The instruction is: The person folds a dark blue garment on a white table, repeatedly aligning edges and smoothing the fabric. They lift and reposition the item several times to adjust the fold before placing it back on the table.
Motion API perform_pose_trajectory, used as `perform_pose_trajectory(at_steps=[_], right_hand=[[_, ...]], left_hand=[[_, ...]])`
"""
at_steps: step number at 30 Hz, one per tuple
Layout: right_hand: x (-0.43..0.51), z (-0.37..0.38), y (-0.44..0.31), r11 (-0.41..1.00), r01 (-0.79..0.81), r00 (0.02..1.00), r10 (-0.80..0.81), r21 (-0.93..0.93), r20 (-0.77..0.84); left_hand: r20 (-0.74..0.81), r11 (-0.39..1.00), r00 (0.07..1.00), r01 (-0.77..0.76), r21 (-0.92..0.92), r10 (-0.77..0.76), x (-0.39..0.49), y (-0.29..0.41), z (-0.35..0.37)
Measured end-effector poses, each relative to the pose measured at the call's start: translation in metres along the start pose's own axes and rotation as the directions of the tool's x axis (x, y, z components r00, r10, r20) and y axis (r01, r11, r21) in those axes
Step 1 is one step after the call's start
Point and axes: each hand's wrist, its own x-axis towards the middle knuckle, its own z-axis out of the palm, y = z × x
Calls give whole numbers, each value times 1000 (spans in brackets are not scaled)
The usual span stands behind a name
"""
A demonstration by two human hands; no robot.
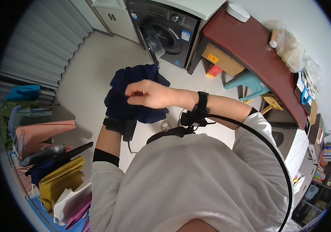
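A crumpled navy blue cloth garment [124, 84] is bunched in front of me, its folds spread around my hands. My left forearm [107, 142], with a black strap and device at the wrist, runs up to the garment's lower edge. The cloth covers my left hand, so its fingers are hidden. Above the garment is my right hand [151, 94], half curled, with a gap between thumb and forefinger and nothing visible in it. Whether it touches the cloth is unclear. Beyond the garment stands a dark front-loading washing machine [168, 32], its round door [152, 42] swung open.
Clothes hang on a rack at the left, including a salmon garment [46, 130] and a mustard one [62, 182]. A grey curtain [43, 40] hangs behind. To the right, a red-brown table [249, 49] has a cardboard box [223, 59] and a teal plastic stool [248, 82] beneath it.
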Motion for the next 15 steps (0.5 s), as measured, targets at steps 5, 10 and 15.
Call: perform_pose_trajectory(at_steps=[5,10,15], right_hand=[[-23,9,0,989,-97,957,62,108,284],[-25,-11,15,948,-180,900,50,265,433],[-15,-67,61,923,-211,888,44,-321,-457]], left_hand=[[-11,979,987,-156,129,158,-13,21,5],[104,773,900,-419,476,424,-44,101,35],[65,508,886,-321,799,458,-58,149,60]])
